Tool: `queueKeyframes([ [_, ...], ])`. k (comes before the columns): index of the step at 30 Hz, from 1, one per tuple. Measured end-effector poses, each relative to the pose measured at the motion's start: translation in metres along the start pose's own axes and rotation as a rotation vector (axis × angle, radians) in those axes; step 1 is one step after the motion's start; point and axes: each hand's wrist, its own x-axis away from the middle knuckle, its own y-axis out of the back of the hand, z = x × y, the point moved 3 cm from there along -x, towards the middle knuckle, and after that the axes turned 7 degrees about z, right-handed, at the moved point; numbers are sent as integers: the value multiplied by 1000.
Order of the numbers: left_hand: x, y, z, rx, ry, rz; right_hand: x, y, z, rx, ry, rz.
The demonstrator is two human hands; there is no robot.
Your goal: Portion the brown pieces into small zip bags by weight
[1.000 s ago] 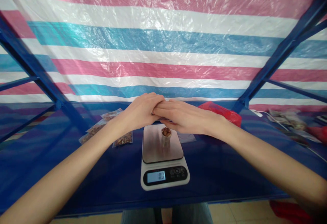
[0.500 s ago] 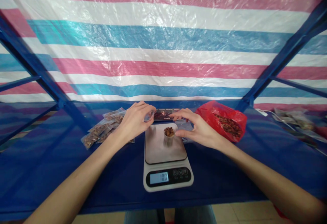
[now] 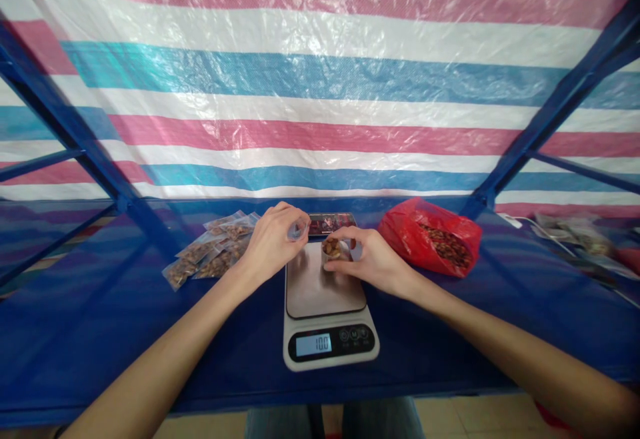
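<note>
My left hand (image 3: 277,239) is closed on a small clear plastic bag (image 3: 297,229), its mouth held open toward the right. My right hand (image 3: 373,255) has its thumb and fingers around a small cup (image 3: 328,258) filled with brown dried pieces (image 3: 331,247). The cup is on the steel plate of a white kitchen scale (image 3: 325,295), or just above it; I cannot tell which. On the scale's display (image 3: 313,344) the reading is 10.0.
Several filled zip bags (image 3: 213,252) lie to the left. At the right sits a red plastic bag (image 3: 415,235) of brown pieces. A dark phone-like device (image 3: 330,221) lies behind the scale. Blue frame bars (image 3: 537,129) rise at both sides, with striped sheeting (image 3: 320,79) behind.
My right hand has moved left and closed its fingers around the cup. My left hand stays almost in place, with the bag's opening turned more into view.
</note>
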Motion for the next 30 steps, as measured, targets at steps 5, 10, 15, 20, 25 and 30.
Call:
queueKeyframes([
  [5,0,1,0,-16,73,-12,-22,8,18,-91,53,-53],
  [10,-1,0,1,-11,153,24,-43,14,37,207,69,-37],
  [15,0,4,3,6,197,-8,-53,15,53,503,101,-15],
  [20,0,7,5,-28,220,-48,-62,14,64,838,182,33],
  [25,0,8,6,-53,269,-45,-70,12,78,1061,270,87],
  [30,-2,11,4,7,311,-80,-76,5,89,1201,390,84],
])
